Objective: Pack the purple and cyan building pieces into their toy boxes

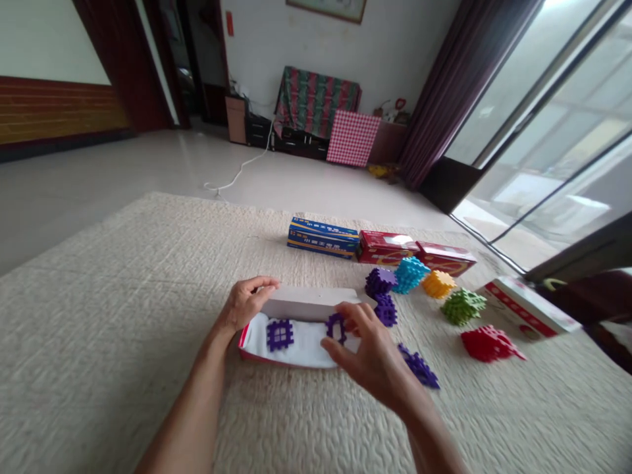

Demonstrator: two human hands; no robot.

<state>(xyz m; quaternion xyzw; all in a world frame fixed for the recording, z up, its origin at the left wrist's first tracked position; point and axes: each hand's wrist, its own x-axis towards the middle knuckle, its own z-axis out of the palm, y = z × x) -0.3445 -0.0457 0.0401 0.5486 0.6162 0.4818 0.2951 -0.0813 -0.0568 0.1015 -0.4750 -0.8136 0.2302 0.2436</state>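
Gently — with my right hand (pixel 375 349) pinching the purple frame piece (pixel 330 327) over the white lining (pixel 306 342) of the open box (pixel 291 364), I do best holding it level, my left hand (pixel 241 303) gripping the raised flap (pixel 311 303) clear.

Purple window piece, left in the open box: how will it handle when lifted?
The purple window piece is probably stiff, its notched frame lying straight. It looks light, with gaps in its grid. Flat and square, it shouldn't roll.
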